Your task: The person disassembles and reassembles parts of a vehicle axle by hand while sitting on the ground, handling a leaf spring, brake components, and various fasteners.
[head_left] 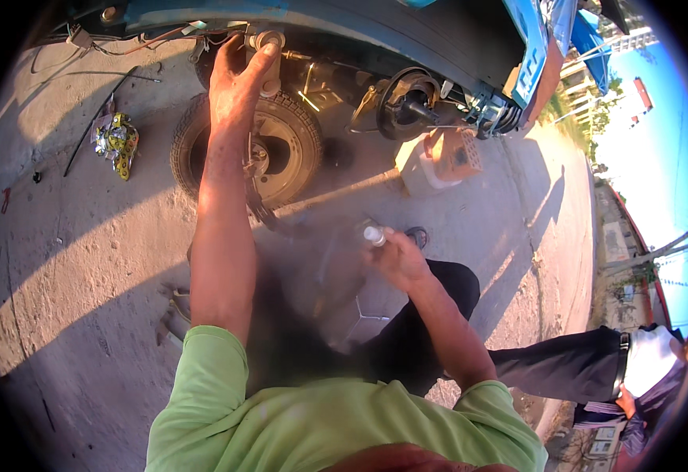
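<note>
My left hand (235, 86) reaches up under the blue vehicle body, its fingers closed around a metal arm (273, 75) with a round bushing end, the thumb against that end. The fingers behind the part are partly hidden. In front of my knees, my right hand (401, 259) grips a short cylindrical thing with a white round end (373, 235); the rest of it is hidden or blurred. A dusty wheel with a tyre (301, 149) stands behind my left forearm. Right of the metal arm, a round dark hub (407, 102) hangs beneath the body.
A pale container with a brick (456, 153) on it stands below the hub. On the ground at left lie a yellow-and-black plastic bag (117, 145) and a thin black rod (96, 126). Metal tools (169, 326) lie by my left side. Another person (588, 366) is at right.
</note>
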